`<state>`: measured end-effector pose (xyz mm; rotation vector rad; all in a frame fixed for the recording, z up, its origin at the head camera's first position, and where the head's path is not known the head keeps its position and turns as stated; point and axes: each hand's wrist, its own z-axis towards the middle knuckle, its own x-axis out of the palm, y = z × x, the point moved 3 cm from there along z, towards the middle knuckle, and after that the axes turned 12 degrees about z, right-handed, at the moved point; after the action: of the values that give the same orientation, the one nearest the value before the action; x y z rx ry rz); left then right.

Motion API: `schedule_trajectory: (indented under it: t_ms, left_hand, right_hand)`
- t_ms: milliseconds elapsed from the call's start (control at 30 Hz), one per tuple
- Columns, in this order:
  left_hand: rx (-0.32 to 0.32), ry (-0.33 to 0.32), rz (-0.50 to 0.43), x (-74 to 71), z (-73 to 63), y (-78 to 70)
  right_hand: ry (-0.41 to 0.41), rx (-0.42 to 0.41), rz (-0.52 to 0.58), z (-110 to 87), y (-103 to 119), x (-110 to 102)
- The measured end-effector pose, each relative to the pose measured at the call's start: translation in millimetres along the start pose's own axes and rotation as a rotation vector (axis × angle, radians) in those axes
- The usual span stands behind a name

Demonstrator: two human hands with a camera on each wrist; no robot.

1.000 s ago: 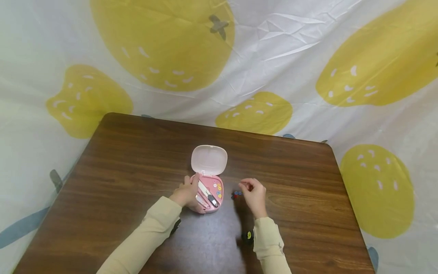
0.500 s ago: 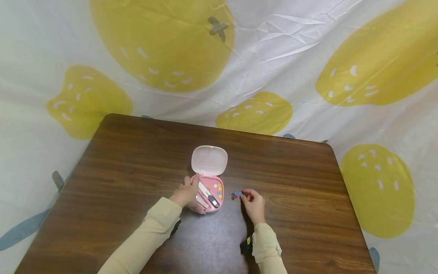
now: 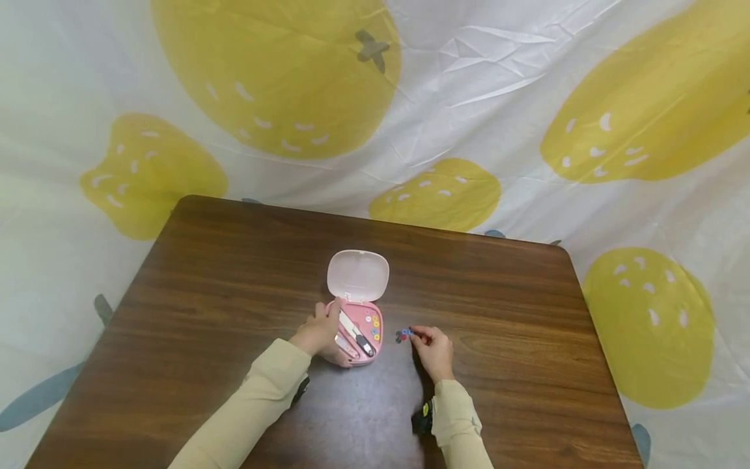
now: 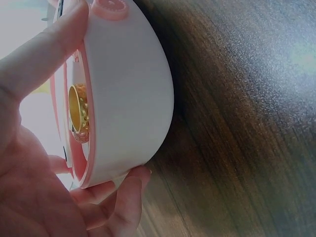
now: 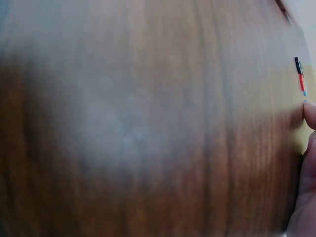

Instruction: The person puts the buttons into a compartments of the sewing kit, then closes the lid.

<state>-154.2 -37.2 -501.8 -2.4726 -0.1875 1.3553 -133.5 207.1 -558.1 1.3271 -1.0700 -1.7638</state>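
Pink case (image 3: 381, 320) sits near mid-worktop, between the left and right edges of the wood-grain worktop (image 3: 234, 260), its lid (image 3: 358, 276) tipped back toward the far edge. Inside I get: a long white tool with a dark end (image 3: 366, 346), laid diagonally; a slimmer pale piece (image 3: 349, 348) alongside, nearer the left wall; and a small group of yellow, white and blue buttons (image 3: 376, 324) on the right. Left wrist view adds a gold ring-shaped piece (image 4: 79, 108) just inside the rim; outer wall (image 4: 131, 89) reads white.

Left hand (image 3: 319, 333) holds the case by its left side, thumb at the rim, fingers curled under the wall, wide spacing between them.

Loose buttons (image 3: 403, 337) lie outside the case, on the worktop toward the right edge: blue, red, dark. Right hand (image 3: 435, 355) is just right of them, thumb and finger narrow, tips at the rightmost blue one. Can't tell from my feeds whether it's pinched. Right wrist view is mostly blurred worktop. Fruit-print cloth (image 3: 469, 130) hangs beyond the far edge.
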Motion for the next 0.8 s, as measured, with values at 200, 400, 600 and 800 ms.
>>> schedule_trajectory:
  t_ms: [200, 400, 600, 800]
  left_hand:
    - [-0.002, 0.000, -0.003, 1.7, -0.1, -0.3]
    - [-0.005, -0.004, -0.006, 3.1, 1.1, -0.1]
    - [0.004, -0.016, -0.006, 3.5, 1.8, -0.4]
    - [-0.002, -0.013, -0.008, 2.9, 1.9, 0.5]
  right_hand:
    - [0.020, 0.046, -0.048, 0.0, 0.4, -1.4]
    - [0.015, 0.107, -0.054, 1.6, 0.2, -1.5]
    - [-0.036, 0.123, -0.003, 0.7, -0.5, -0.5]
    - [-0.054, 0.099, 0.058, 1.5, 4.6, -1.1]
